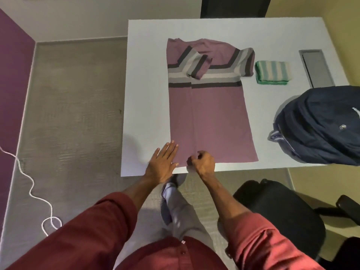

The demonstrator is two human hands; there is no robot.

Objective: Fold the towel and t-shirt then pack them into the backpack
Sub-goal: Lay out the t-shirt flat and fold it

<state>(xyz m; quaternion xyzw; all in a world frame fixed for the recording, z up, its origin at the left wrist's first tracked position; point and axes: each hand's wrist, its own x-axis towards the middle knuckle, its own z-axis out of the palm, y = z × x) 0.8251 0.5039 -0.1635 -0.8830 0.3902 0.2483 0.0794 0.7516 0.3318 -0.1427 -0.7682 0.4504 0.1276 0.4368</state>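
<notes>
My left hand [162, 162] lies flat with the fingers straight and spread. It presses on the near left corner of the t-shirt [214, 117], partly on the cloth and partly on the white table [146, 94]. My right hand [203, 162] is just beside it, fingers curled, pinching the near hem where the folded-in left panel ends.

The t-shirt is mauve with dark, grey and white bands. It lies flat on the table with the collar at the far end and its left sleeve turned over onto the chest.

Just right of the t-shirt's right sleeve sits the towel [272, 73], already folded, green and white striped. Farther right of that, a grey panel [316, 67] is set into the tabletop. Right of the t-shirt's lower half the dark blue backpack [321, 123] lies on the table, apart from the cloth. It carries white lettering at the frame's edge, too cut off to read.

Below the backpack, off the table, stands a black chair [278, 211]. Far left of the t-shirt a white cord [31, 191] trails on the floor.
</notes>
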